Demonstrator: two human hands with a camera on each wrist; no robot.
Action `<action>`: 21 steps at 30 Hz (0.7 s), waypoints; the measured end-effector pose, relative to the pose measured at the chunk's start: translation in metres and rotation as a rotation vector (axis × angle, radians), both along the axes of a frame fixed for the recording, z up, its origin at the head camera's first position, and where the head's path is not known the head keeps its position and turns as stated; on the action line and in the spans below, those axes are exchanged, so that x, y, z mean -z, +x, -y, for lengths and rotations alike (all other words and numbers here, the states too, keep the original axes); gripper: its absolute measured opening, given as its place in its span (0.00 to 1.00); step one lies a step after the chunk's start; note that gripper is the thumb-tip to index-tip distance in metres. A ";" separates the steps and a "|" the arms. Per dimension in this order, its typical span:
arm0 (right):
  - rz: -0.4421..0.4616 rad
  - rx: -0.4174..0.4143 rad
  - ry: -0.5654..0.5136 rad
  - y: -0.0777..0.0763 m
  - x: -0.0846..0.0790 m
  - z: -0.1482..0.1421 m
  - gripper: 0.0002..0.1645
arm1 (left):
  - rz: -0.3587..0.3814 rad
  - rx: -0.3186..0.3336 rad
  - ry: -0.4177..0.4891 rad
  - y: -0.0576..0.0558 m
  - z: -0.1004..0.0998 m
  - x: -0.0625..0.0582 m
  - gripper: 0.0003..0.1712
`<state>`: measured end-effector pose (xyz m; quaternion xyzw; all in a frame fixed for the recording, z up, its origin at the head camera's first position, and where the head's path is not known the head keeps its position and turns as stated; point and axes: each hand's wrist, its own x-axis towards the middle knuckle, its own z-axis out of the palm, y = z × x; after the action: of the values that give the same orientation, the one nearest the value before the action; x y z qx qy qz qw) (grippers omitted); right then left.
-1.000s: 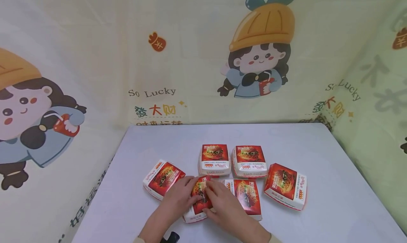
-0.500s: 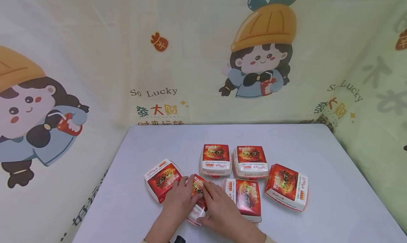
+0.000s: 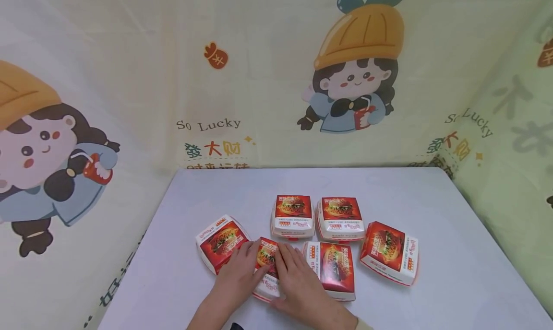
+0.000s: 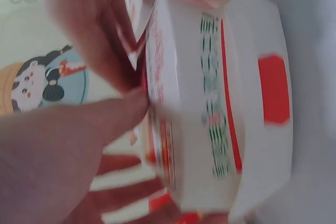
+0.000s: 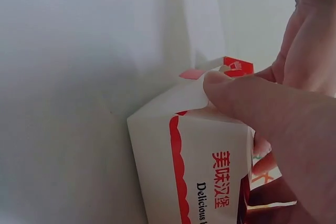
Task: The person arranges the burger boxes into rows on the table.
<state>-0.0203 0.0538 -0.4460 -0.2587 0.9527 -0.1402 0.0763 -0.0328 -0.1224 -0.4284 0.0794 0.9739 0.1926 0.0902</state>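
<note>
A red and white burger box (image 3: 267,255) sits at the front middle of the table, flanked by both hands. My left hand (image 3: 237,275) holds its left side, thumb at the top edge. On the right side my right hand (image 3: 299,278) grips it, fingers along the top and thumb at the near corner. In the left wrist view the box's white side (image 4: 197,93) with green print and a red tab faces the camera. In the right wrist view my right thumb (image 5: 236,90) presses the box corner beside a small raised flap (image 5: 239,66).
Another burger box (image 3: 223,241) lies turned at the left, against the left hand. To the right sits one box (image 3: 337,267), with a tilted one (image 3: 389,253) beyond it. Two more, a left one (image 3: 293,216) and a right one (image 3: 340,218), stand behind on the white table (image 3: 207,191).
The middle box has turned between the hands, its white panel now towards the near edge. The left box has also turned slightly. My right fingers have straightened over the top.
</note>
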 end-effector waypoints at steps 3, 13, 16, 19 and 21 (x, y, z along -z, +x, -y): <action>-0.027 0.001 0.000 0.000 0.001 -0.001 0.62 | 0.033 0.075 0.045 0.002 0.010 -0.001 0.42; -0.025 -0.030 0.007 -0.003 0.001 -0.004 0.60 | 0.184 0.135 0.164 0.001 0.025 0.004 0.48; -0.035 -0.041 0.002 -0.002 0.001 -0.006 0.59 | 0.205 0.146 0.176 0.002 0.025 0.008 0.52; -0.027 -0.048 0.006 -0.001 0.001 -0.007 0.58 | 0.198 0.158 0.177 0.003 0.023 0.012 0.54; -0.010 -0.055 0.017 -0.001 0.000 -0.007 0.58 | 0.178 0.168 0.166 0.004 0.021 0.014 0.56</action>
<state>-0.0212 0.0612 -0.4462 -0.2848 0.9468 -0.1285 0.0774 -0.0283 -0.1437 -0.4421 0.1505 0.9327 0.2703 0.1853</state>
